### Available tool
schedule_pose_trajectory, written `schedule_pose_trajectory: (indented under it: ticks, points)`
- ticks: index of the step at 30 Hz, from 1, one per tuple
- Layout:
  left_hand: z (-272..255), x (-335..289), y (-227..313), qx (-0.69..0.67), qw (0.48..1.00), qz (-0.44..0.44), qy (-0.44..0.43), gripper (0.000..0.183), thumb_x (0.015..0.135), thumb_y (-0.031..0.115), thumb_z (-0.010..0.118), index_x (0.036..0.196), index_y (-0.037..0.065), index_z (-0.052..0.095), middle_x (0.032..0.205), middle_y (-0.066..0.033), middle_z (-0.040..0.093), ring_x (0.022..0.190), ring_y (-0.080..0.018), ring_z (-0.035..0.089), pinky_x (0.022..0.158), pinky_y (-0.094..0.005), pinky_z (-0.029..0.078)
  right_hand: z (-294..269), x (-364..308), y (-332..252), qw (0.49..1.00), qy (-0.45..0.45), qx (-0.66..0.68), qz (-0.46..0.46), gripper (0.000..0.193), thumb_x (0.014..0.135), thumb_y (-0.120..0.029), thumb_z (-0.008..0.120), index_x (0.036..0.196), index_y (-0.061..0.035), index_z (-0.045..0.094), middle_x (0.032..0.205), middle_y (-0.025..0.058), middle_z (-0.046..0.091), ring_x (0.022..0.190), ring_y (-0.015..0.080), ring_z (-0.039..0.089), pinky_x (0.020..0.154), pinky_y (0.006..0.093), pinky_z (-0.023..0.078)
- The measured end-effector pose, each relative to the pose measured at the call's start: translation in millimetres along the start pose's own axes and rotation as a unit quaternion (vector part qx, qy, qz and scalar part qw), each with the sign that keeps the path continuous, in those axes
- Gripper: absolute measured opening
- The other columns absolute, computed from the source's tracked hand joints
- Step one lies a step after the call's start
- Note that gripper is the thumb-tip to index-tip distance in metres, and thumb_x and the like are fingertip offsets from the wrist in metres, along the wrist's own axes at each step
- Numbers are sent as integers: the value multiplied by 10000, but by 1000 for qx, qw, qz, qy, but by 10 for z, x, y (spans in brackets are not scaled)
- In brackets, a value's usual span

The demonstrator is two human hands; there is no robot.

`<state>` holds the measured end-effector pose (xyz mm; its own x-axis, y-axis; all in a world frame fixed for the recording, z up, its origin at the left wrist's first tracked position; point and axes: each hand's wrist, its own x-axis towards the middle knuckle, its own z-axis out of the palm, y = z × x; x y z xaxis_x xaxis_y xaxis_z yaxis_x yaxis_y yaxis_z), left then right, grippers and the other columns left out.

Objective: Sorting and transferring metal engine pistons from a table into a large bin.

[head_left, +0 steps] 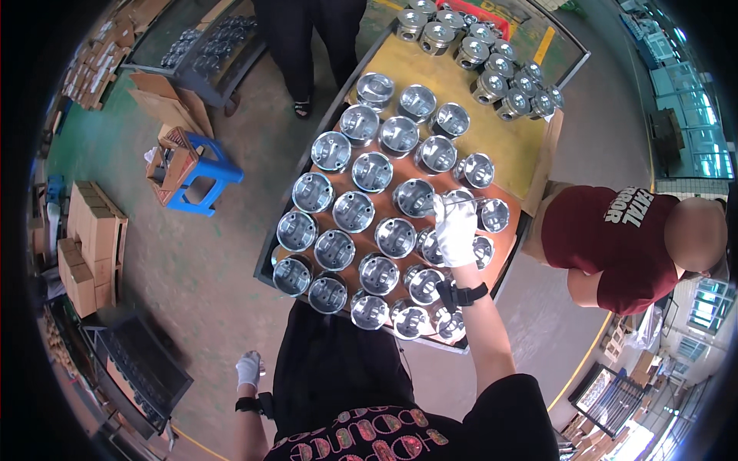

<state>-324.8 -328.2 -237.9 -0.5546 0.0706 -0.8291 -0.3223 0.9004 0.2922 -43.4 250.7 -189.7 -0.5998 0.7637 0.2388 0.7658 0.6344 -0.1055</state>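
Rows of shiny metal pistons point(353, 211) stand on a brown board point(492, 184) on the table in front of me, their open undersides mostly facing up. Over the right-hand rows reaches my right hand point(456, 234), in a white glove. Its fingers are closed on a thin metal rod point(460, 202), which lies across the piston tops beside a piston point(415, 198). The hand hides part of the pistons under it. Down at my left side hangs my left hand point(249, 370), also gloved, with its fingers curled; what they hold, if anything, cannot be made out.
More pistons point(492, 87) stand crowded on the yellow sheet point(430, 69) at the far end, near a red crate point(484, 17). One person point(615, 238) is at the right side; another's legs point(311, 46) show beyond the table. A blue stool point(207, 173) bears a cardboard box point(173, 165).
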Motion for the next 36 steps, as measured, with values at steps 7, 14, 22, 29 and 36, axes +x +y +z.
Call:
schedule_pose_trajectory:
  ticks: [7, 14, 22, 29, 36]
  points:
    - [-51, 27, -66, -19, 999, -23, 17, 245, 933, 234, 507, 811, 53, 619, 609, -64, 581, 475, -169, 566, 458, -323, 490, 2, -53, -59, 991, -2, -78, -107, 312, 980, -306, 509, 947, -24, 640, 840, 187, 604, 779, 326, 582, 667, 436, 453]
    - [-75, 42, -129, -7, 999, -34, 11, 234, 939, 227, 498, 830, 57, 615, 629, -66, 589, 496, -172, 579, 471, -331, 496, -41, 147, -255, 992, 9, -127, 16, 190, 899, -238, 628, 865, -51, 637, 783, 141, 614, 740, 343, 589, 685, 435, 470]
    - [-104, -181, 89, 87, 995, 21, 31, 303, 941, 267, 489, 822, 30, 633, 674, -101, 643, 537, -212, 635, 491, -371, 529, -103, -29, -232, 997, 70, 39, 15, 254, 954, -313, 587, 891, -76, 651, 776, 108, 635, 733, 258, 622, 625, 379, 495]
    - [-113, 41, -193, 47, 999, -5, 17, 309, 937, 251, 467, 799, 28, 631, 662, -109, 647, 527, -217, 639, 478, -371, 519, -107, -5, -288, 997, 21, -37, 56, 227, 952, -286, 591, 919, -69, 649, 835, 139, 645, 772, 317, 624, 705, 421, 494]
    - [-85, 98, -146, -88, 994, -64, -4, 156, 961, 200, 509, 933, 73, 594, 624, -53, 561, 458, -152, 525, 433, -300, 453, -119, 24, -295, 998, 60, 5, 35, 213, 949, -275, 596, 863, -87, 649, 790, 106, 634, 733, 304, 613, 711, 429, 485]
